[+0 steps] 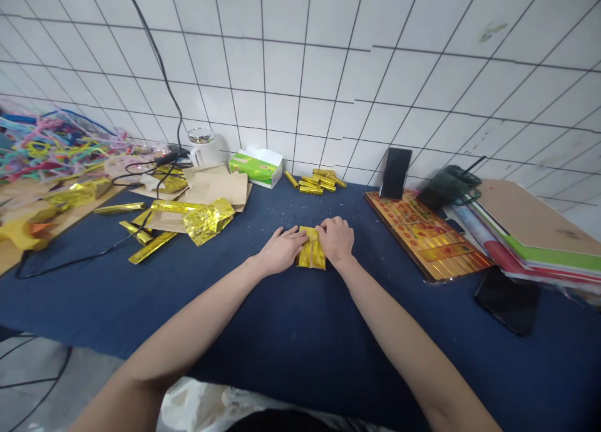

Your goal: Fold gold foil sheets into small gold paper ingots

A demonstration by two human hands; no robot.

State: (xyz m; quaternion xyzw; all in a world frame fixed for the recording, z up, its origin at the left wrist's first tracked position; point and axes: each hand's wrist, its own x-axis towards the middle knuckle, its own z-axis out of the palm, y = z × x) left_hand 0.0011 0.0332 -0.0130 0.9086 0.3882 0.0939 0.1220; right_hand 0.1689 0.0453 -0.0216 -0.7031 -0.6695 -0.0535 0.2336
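Observation:
A small folded sheet of gold foil paper (312,255) lies on the blue cloth in front of me, with a lengthwise seam or fold down its middle. My left hand (282,252) holds its left edge, fingertips on the foil. On the opposite edge, my right hand (338,239) grips the upper right corner with curled fingers and the thumb on the foil. Beyond my hands, against the wall, sits a small pile of rolled gold foil tubes (322,181). To the left lie a crumpled gold foil sheet (209,220) and several long gold foil strips (153,247).
Brown paper (218,188), a tissue pack (257,167) and a white mug (205,147) stand back left, near a black cable (70,269). At right are a propped phone (395,172), red-gold packets (427,235), a dark green cup (448,188), stacked folders (539,231) and a black phone (509,300).

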